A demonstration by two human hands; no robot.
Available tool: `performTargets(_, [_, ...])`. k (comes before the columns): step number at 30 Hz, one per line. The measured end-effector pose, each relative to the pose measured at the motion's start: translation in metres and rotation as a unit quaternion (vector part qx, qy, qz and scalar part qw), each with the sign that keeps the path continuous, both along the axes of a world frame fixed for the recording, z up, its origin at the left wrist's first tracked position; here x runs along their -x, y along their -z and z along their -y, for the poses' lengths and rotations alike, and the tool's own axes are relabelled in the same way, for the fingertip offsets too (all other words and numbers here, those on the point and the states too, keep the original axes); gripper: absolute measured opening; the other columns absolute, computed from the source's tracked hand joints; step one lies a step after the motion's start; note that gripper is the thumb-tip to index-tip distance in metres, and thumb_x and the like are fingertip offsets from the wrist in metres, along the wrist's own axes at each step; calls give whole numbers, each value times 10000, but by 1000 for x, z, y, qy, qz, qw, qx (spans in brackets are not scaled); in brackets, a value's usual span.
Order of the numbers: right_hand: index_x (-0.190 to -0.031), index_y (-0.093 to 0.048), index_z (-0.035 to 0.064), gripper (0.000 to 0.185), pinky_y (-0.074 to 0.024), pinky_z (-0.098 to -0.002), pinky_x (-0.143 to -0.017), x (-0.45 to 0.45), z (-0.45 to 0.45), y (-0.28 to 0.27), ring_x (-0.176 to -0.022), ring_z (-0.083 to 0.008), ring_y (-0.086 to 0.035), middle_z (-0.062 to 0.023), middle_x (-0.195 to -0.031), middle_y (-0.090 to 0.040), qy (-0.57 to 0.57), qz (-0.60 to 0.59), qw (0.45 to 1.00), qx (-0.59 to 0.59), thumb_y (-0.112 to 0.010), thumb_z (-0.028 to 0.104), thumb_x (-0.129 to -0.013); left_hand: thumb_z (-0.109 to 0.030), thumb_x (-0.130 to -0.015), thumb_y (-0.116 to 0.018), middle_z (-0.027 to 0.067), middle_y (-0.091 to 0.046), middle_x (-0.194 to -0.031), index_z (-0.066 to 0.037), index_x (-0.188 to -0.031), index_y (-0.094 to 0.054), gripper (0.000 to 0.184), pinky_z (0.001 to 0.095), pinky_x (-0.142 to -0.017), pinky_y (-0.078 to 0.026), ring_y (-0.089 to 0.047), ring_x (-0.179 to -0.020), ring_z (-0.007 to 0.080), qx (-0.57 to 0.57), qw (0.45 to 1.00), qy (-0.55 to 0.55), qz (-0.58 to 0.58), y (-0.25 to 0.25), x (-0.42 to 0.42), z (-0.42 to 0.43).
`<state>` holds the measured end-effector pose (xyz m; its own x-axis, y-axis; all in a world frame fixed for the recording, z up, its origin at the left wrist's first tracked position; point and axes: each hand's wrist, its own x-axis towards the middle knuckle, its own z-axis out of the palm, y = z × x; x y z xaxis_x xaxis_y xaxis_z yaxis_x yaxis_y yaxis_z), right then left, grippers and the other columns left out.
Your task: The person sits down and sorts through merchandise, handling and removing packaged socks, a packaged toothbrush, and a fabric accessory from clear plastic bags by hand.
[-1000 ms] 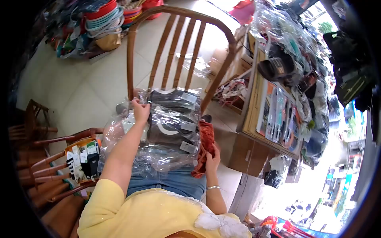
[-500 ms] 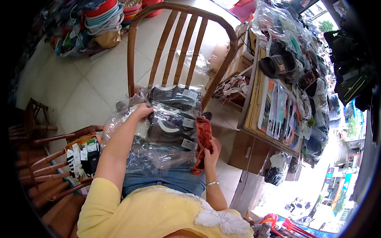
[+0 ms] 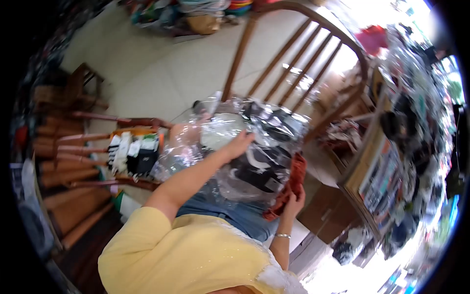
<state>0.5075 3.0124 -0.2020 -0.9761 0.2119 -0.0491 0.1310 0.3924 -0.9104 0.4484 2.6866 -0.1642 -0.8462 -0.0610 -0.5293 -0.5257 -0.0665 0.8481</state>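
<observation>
Across my lap and the chair seat lies a crinkled clear plastic bag (image 3: 188, 159). Black packaged items (image 3: 262, 164) with white curved marks show under the plastic, and some carry white labels. My left hand (image 3: 241, 144) reaches over the bag, fingers pinched together on its plastic near the black items. At the right edge of the pile, my right hand (image 3: 294, 200) grips a rust-red, fuzzy cloth (image 3: 297, 171) that hangs as a narrow strip. Blur hides the finer details of both grips.
Ahead stands a bamboo-coloured wooden chair (image 3: 238, 54). Another chair at left holds a container of labelled socks (image 3: 142, 154). A low wooden stool (image 3: 81, 90) is farther left. At right, a table (image 3: 360, 179) is piled with bagged goods, with a cardboard box (image 3: 325, 210) beneath.
The camera has turned left, so the scene shifts right and tilts. A pale patch under the plastic now shows left of the black items. Both hands keep their holds.
</observation>
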Motion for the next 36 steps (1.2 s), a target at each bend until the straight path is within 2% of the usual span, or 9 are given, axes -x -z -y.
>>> performTargets(6, [-1223, -505, -39, 418, -440, -313, -910, 1, 16, -29, -1028, -218, -557, -142, -1189, -549, 49, 46, 991, 118, -503, 4, -807, -367, -805, -652, 287, -292, -1405, 41, -1421, -142, 897, 400, -1067, -296, -315, -1315, 360, 133, 978, 50, -152, -62, -24, -32])
performTargets(12, [-1246, -473, -34, 414, -453, -316, -895, 1, 21, -38, -1023, -214, -558, -141, -1178, -549, 58, 46, 982, 172, -470, -17, -833, -173, -738, -637, 311, -329, -1352, 74, -1390, -178, 835, 390, -1081, -276, -340, -1270, 422, 130, 964, -22, -232, -46, -28, -51])
performTargets(13, [-1246, -473, -34, 414, -453, -316, -895, 1, 22, -41, -1023, -214, -558, -141, -1178, -549, 56, 47, 983, 171, -470, -17, -833, -205, -730, -633, 295, -304, -1372, 18, -1390, -243, 799, 440, -1068, -287, -335, -1269, 429, 85, 975, -28, -202, -43, -29, -43])
performTargets(16, [-1243, -473, -33, 412, -456, -309, -889, -1, 25, -43, -1013, -214, -562, -137, -1174, -549, 67, 76, 968, 228, -471, -15, -832, -378, -717, -659, 290, -240, -1407, -105, -1367, -352, 769, 561, -1047, -222, -236, -1305, 458, 436, 895, 20, -87, -14, -28, -22])
performTargets(22, [-1239, -481, -30, 413, -456, -303, -882, -3, 23, -38, -1006, -203, -564, -137, -1170, -551, 62, 56, 980, 182, -472, -16, -826, -440, -700, -696, 282, -288, -1378, -106, -1327, -418, 763, 556, -1023, -242, -246, -1299, 447, 487, 872, 26, -41, 16, -28, 17])
performTargets(26, [-1228, -497, -30, 413, -440, -305, -905, -4, 14, -23, -1038, -201, -550, -131, -1185, -545, 56, 59, 981, 177, -485, -15, -815, -387, -686, -731, 275, -453, -1277, -41, -1269, -410, 750, 460, -895, -428, -483, -1145, 390, 435, 896, -75, -41, 20, 1, 42])
performTargets(29, [-1225, -502, -30, 412, -422, -310, -930, -5, 11, -19, -1060, -207, -539, -129, -1193, -541, 49, 54, 982, 172, -489, -12, -813, -286, -701, -703, 225, -627, -944, 9, -1203, -442, 638, 387, -686, -502, -631, -753, 286, 335, 936, -103, -23, 39, 16, 57])
performTargets(33, [-1244, -486, -20, 431, -407, -321, -954, -5, 0, -2, -1096, -216, -520, -123, -1221, -523, 36, 64, 981, 178, -515, 6, -814, -98, -728, -605, 33, -532, -674, -4, -1070, -548, 360, 241, -447, -369, -461, -479, 82, 58, 997, -37, 35, 29, 25, 60])
performTargets(36, [-1268, -464, -10, 465, -404, -323, -965, -5, 7, -6, -1124, -219, -502, -110, -1257, -497, 36, 100, 975, 194, -556, 34, -814, -83, -747, -583, 26, -525, -668, -7, -1175, -505, 442, 244, -450, -364, -448, -480, 87, -32, 998, -59, -21, -9, 13, 53])
